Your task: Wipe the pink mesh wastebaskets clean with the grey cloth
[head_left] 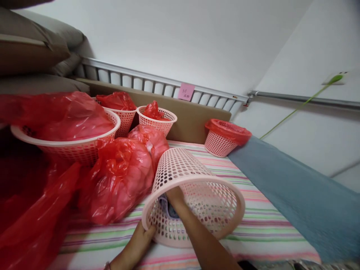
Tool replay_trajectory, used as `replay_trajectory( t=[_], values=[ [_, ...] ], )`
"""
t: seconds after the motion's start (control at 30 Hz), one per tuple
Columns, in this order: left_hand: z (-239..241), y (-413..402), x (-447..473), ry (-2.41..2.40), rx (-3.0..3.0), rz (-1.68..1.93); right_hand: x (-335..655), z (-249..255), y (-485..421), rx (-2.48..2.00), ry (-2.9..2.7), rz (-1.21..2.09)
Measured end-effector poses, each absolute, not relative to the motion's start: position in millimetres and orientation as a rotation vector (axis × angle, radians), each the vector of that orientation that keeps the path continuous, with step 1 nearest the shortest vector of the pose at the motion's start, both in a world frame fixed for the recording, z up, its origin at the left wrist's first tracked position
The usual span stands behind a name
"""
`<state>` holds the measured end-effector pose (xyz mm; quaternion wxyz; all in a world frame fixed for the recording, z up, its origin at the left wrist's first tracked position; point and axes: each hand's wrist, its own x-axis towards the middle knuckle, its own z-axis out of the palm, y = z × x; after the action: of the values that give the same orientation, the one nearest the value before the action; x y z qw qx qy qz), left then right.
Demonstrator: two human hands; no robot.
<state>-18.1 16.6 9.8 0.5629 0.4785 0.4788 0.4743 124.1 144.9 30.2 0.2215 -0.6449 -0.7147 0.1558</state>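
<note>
A pink perforated plastic wastebasket [184,165] lies on its side on a striped bedsheet, its open mouth facing me. My left hand [144,237] grips the lower left of its rim, thumb on the edge. My right hand [174,195] reaches through the mouth and presses a dark cloth with a pale purple edge [170,210] against the inner wall; its fingers are mostly hidden. Left of the wastebasket, a stuffed red plastic bag [120,183] rests on the sheet, with a smaller red bag [150,140] behind it.
A large bag-lined basket [108,129] stands at left, with two smaller baskets [168,117] behind. Another basket [219,145] with a red liner sits at the far right corner. Loose red plastic [33,232] covers the near left. Behind are a brown board [194,118] and radiator [137,83].
</note>
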Motion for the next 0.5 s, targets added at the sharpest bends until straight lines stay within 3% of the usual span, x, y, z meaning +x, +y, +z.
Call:
replay_trajectory(
  t=[0.3,0.5],
  values=[
    [8,15,-15,1.028,1.079,1.275,133,31,22,-1.649,-2.168,0.365],
    [23,16,-23,1.068,1.102,1.239,166,34,-2,-1.577,-2.210,0.519]
  ],
)
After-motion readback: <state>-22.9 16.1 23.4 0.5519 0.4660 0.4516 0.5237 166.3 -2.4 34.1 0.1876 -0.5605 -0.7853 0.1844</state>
